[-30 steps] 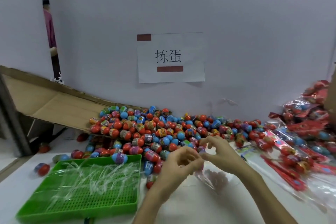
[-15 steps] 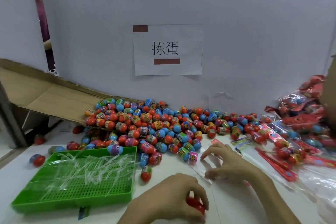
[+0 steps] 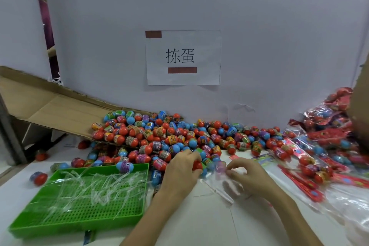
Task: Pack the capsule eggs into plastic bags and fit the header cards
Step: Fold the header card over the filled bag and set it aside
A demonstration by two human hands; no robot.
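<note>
A big pile of red, blue and purple capsule eggs (image 3: 171, 136) lies along the wall on the white table. My left hand (image 3: 182, 171) sits at the pile's near edge, its fingers curled round a red egg (image 3: 197, 165). My right hand (image 3: 246, 173) pinches the mouth of a clear plastic bag (image 3: 219, 183) that lies flat on the table; a purple egg (image 3: 220, 166) sits at the bag's opening. Red header cards (image 3: 299, 180) lie to the right.
A green perforated tray (image 3: 83, 211) holding clear plastic strips stands at the front left. A cardboard flap (image 3: 50, 110) slopes down into the pile. Packed bags of eggs (image 3: 329, 138) are heaped at the right. Loose eggs lie left of the tray.
My left hand has gone from near my body forward to the edge of the pile, still holding a red egg. My right hand stays on the bag's mouth.
</note>
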